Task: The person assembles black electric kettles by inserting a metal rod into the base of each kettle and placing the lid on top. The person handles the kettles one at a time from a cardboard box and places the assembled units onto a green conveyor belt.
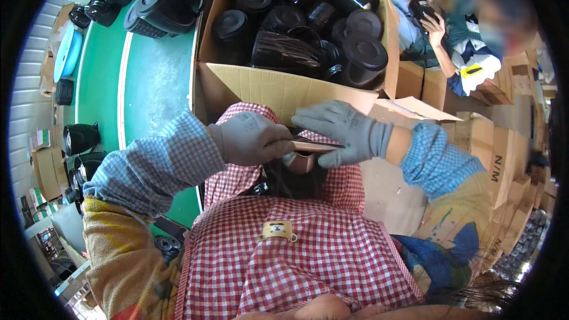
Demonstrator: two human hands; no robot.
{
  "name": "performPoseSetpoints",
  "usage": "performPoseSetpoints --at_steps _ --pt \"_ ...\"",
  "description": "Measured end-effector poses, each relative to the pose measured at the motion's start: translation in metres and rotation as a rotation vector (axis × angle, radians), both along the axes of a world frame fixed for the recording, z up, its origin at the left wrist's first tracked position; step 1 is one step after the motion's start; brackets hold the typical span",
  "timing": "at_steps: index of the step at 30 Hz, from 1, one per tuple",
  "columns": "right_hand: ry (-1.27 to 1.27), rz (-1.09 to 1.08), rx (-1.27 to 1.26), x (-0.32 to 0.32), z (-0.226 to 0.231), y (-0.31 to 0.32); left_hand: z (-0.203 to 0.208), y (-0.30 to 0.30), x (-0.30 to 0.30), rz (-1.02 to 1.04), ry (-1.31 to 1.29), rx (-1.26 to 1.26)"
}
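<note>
Both my hands wear grey gloves and meet over my lap, above a red checked apron point(296, 243). My left hand point(252, 138) and my right hand point(344, 130) grip a small flat brown piece point(314, 147) between them. Under it a black kettle-like body point(290, 181) rests in my lap, mostly hidden. Just beyond my hands stands a large cardboard box point(267, 86) filled with several black kettle bodies and lids.
A green conveyor belt point(148, 77) runs on the left with black kettles point(166, 3) at its far end. More black kettles point(80, 139) stand at the far left. Stacked cardboard boxes point(498, 160) rise on the right. Another person point(456, 35) holds a black part behind the box.
</note>
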State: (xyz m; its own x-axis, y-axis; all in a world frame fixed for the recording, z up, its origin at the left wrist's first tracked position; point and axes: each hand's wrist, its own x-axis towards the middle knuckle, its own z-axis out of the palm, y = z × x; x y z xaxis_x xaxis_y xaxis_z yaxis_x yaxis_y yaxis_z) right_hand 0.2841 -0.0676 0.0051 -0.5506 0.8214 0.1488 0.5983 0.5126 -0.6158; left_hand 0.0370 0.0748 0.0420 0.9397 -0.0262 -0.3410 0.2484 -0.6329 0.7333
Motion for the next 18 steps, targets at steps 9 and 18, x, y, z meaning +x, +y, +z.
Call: performPoseSetpoints --at_steps 9,18 --pt "0.488 -0.039 -0.273 -0.055 -0.006 -0.009 -0.07 0.041 0.018 0.146 0.079 -0.125" --pt "0.372 -0.413 -0.363 -0.116 0.04 -0.02 -0.109 0.024 0.114 -0.009 0.149 -0.37"
